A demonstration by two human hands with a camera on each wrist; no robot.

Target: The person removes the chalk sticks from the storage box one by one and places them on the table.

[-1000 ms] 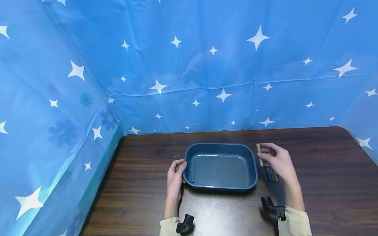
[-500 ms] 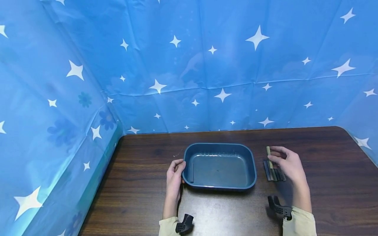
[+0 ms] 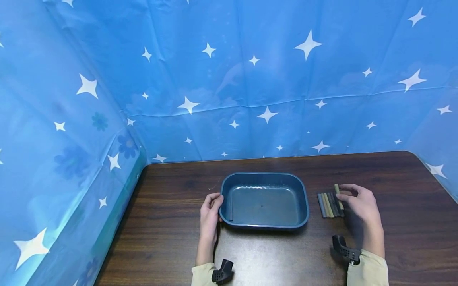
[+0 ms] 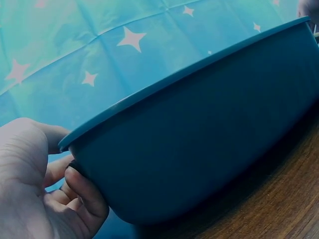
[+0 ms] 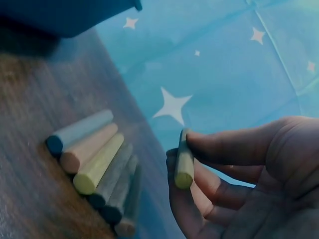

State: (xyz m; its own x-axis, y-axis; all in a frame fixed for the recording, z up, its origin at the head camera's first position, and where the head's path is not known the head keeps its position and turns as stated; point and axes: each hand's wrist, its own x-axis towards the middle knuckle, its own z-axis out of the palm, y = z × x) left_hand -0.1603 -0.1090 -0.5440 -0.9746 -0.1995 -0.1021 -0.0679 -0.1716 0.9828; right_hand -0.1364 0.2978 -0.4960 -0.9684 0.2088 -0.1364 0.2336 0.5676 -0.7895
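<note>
On the table stands a dark blue plastic tub (image 3: 262, 206), with a narrow dark strip (image 3: 231, 208) along its left inner side. My left hand (image 3: 210, 212) grips the tub's left rim, thumb on top and curled fingers below, as the left wrist view shows. Right of the tub, several chalk sticks (image 5: 99, 167) in blue, orange, yellow and darker shades lie side by side in a row. A yellowish chalk stick (image 5: 184, 167) is pinched between the thumb and fingers of my right hand (image 3: 363, 204). It is raised over the row's right end in the head view.
The brown wooden table (image 3: 171, 222) ends at the back against a blue curtain (image 3: 214, 79) with white stars. A black wrist camera (image 3: 222, 271) sits at the left cuff, and another black camera (image 3: 345, 248) at the right.
My right hand has moved right with the yellowish chalk, from beside the tub's right rim to the row's right end, uncovering the row. My left hand has stayed on the tub.
</note>
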